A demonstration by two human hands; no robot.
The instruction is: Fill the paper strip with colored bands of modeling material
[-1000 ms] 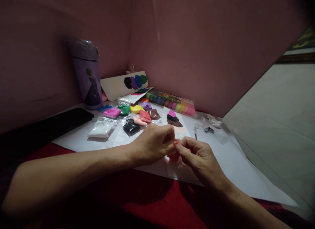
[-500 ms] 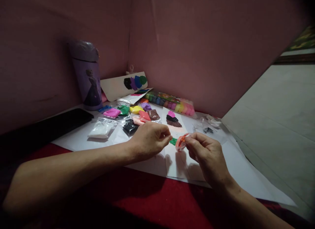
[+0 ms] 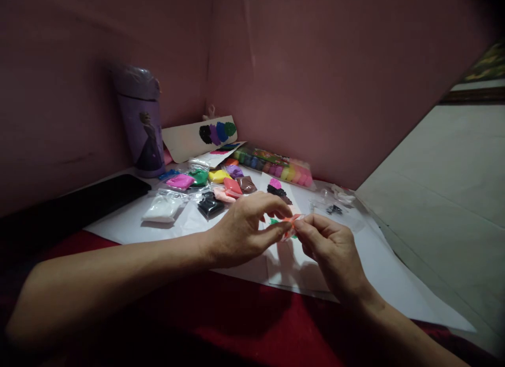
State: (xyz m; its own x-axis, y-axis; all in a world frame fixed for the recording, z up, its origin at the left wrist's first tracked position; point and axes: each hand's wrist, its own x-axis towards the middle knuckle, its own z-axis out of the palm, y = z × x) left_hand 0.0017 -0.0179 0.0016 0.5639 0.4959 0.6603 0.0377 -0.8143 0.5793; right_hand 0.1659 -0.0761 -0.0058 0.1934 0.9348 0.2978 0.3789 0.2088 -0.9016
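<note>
Orange packet [image 3: 292,220] is hanging over card [image 3: 275,275], right hand [image 3: 333,246] is pinching one side, left hand [image 3: 242,230] is gripping the other.

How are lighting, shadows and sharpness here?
Head view: dim light, red cloth fading near black at lower left; glints on the clear bag of white clay; shadows on the paper strip below the left hand and right hand; the orange-smeared bag between them looks soft.

We are seeing an orange-and-clear packet [image 3: 291,222], a purple tumbler [image 3: 132,117] bearing a printed figure [image 3: 147,143], white paper [image 3: 381,267] and red cloth [image 3: 236,327].
</note>
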